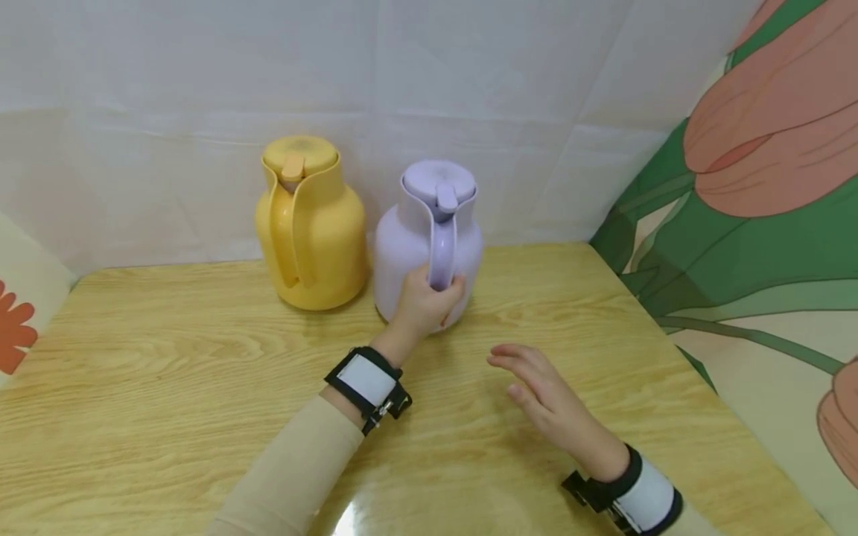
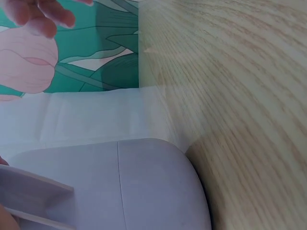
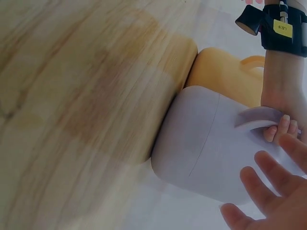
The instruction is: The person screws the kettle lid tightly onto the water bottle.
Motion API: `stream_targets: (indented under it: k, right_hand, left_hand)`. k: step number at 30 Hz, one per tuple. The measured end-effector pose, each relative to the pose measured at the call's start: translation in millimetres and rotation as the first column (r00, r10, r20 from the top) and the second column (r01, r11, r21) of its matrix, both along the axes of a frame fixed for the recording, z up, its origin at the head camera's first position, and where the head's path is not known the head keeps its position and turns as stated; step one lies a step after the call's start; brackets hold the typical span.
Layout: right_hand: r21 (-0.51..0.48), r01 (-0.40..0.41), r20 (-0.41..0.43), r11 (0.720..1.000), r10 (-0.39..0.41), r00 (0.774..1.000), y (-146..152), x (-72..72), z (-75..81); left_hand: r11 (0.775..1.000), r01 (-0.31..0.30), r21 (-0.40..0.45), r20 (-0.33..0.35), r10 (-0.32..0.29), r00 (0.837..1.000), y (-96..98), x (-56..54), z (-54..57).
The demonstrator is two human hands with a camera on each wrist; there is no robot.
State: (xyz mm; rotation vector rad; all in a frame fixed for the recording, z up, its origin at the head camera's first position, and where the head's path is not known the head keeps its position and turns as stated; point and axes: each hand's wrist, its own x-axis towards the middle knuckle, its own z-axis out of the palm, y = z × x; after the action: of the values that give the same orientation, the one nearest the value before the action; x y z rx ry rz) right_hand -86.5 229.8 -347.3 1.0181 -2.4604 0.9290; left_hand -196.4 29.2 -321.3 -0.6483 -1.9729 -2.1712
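Note:
A lilac thermos jug [image 1: 392,249] stands upright near the back of the table, its handle facing me. My left hand [image 1: 425,304] grips the lower part of that handle; in the right wrist view its fingertips [image 3: 285,125] come round through the handle. My right hand [image 1: 546,406] hovers over the table to the front right of the jug, fingers stretched out and holding nothing. Just left of the lilac jug stands a yellow thermos jug [image 1: 335,238] of the same shape, untouched, its lid on.
A wood-grain table [image 1: 167,357] runs up to a white cloth backdrop [image 1: 221,67] close behind both jugs. On the right hangs a panel printed with large flowers [image 1: 771,134]; a red flower print [image 1: 13,327] shows at the left edge.

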Motion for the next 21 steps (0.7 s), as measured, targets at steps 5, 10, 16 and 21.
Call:
stream_targets:
  k: [5, 10, 16, 21]
  right_hand:
    - [0.000, 0.001, 0.008, 1.000, -0.001, 1.000, -1, 1.2, -2.7]
    - [-0.003, 0.000, 0.006, 1.000, 0.000, 1.000, -1, -0.3, -3.3]
    - [-0.001, 0.003, 0.007, 1.000, -0.003, 1.000, 0, -2.2, -3.4]
    - [0.073, 0.029, 0.048, 0.997, -0.032, 0.998, 3, -6.8, 2.4]
  left_hand:
    - [1.000, -0.015, -0.009, 0.023, 0.015, 1.000, -0.1, -5.5, -0.3]
    - [1.000, -0.013, -0.023, 0.026, 0.013, 1.000, -0.1, -14.0, -0.8]
    - [0.998, 0.008, -0.055, 0.055, -0.004, 0.998, 0.0, -27.8, -1.2]
    - [0.983, 0.056, -0.177, 0.090, -0.040, 0.995, -6.6, -37.1, 3.7]
